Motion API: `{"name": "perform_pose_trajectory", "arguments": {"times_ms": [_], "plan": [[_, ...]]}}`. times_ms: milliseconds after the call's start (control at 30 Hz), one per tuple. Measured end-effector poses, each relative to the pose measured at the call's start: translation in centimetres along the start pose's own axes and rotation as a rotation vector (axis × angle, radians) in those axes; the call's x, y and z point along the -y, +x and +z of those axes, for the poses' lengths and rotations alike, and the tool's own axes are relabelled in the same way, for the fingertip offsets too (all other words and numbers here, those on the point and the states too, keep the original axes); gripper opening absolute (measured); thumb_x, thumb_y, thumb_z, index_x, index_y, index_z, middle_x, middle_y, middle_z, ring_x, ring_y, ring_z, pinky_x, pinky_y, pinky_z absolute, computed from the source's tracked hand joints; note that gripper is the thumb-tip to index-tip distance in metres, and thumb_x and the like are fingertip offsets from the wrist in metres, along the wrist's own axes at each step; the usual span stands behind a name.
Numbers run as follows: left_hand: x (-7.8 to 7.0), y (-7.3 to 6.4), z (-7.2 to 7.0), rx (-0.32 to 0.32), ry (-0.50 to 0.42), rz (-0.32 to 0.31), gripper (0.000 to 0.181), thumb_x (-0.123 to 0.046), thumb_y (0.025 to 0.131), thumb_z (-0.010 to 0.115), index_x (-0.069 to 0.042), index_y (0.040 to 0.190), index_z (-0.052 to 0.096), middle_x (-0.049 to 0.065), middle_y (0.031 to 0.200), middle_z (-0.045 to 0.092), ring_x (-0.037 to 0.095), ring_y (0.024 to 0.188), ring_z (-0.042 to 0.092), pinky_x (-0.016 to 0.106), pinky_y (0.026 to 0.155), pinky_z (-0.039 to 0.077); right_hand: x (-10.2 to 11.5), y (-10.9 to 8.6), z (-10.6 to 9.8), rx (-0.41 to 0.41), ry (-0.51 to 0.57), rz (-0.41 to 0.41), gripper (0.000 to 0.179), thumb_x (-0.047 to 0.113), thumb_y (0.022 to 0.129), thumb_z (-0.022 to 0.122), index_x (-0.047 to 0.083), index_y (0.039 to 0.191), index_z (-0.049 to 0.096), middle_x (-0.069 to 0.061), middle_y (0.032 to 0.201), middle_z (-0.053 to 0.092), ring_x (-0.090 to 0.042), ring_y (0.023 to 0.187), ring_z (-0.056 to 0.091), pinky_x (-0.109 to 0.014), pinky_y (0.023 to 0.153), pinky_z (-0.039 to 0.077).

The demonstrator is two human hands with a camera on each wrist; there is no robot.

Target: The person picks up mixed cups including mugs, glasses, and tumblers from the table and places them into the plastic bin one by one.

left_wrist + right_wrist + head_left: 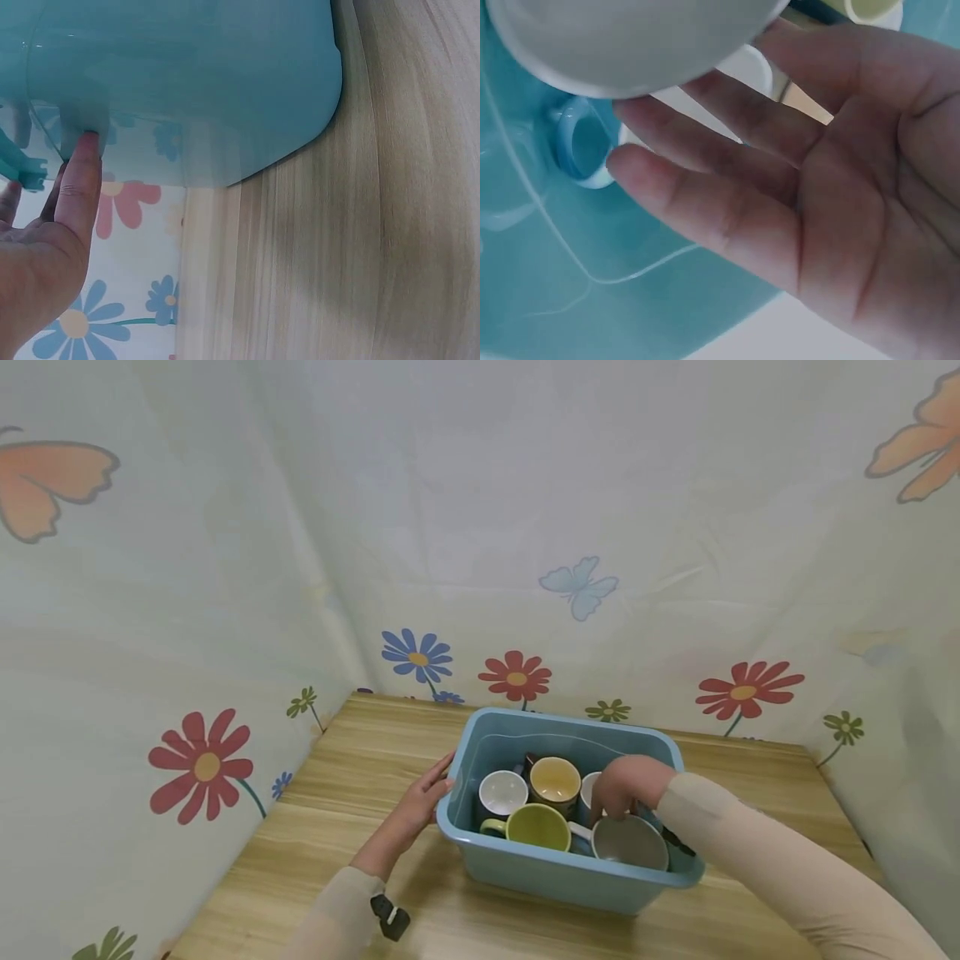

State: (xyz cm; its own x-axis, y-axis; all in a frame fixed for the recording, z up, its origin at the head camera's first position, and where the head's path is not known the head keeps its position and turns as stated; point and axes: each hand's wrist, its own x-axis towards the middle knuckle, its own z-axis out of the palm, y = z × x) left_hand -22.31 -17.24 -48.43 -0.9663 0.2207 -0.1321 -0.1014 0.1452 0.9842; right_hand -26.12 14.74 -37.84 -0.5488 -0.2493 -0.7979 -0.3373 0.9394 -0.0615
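Note:
A blue plastic bin (551, 881) stands on the table, holding several mugs. My left hand (422, 802) rests against its left side below the rim, and its straight fingers (79, 187) touch the outer wall. My right hand (626, 783) reaches into the bin's right end and holds a large white mug (630, 845) near its rim, fingers (727, 195) along the outside. That mug's handle points left, towards a yellow-green mug (538, 828). Behind sit a mug with a white inside (502, 793) and a brown mug (555, 781); another white mug (589, 789) is partly hidden by my right hand.
The wooden table (375, 735) extends on both sides of the bin. A white cloth backdrop (480, 527) printed with flowers and butterflies rises behind the table and along its sides. The bin's walls stand higher than the mugs.

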Motion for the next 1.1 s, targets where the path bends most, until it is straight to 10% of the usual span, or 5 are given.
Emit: {"name": "perform_pose_trajectory", "arguments": {"times_ms": [633,1100], "plan": [[-0.6,-0.3,-0.4,0.065,0.054,-0.005,0.062,-0.025,0.107,0.042,-0.003,0.162,0.025,0.027,0.164,0.031,0.035,0.131,0.059,0.043,0.094,0.059,-2.5,-5.7,-0.6,-0.316,0.079,-0.344,0.037,0.017,0.098,0.06,0.002,0.131,0.064,-0.015,0.125,0.069,-0.027,0.112,0.064,-0.046,0.1,0.054],[-0.6,-0.5,-0.5,0.06,0.059,-0.018,0.064,-0.033,0.107,0.044,-0.021,0.165,0.021,0.028,0.163,0.033,0.042,0.134,0.056,0.049,0.096,0.059,-5.7,-9.8,4.8,-0.724,0.326,-0.577,0.032,0.022,0.101,0.063,0.005,0.128,0.065,-0.004,0.117,0.072,-0.008,0.101,0.065,-0.024,0.081,0.056]]}}
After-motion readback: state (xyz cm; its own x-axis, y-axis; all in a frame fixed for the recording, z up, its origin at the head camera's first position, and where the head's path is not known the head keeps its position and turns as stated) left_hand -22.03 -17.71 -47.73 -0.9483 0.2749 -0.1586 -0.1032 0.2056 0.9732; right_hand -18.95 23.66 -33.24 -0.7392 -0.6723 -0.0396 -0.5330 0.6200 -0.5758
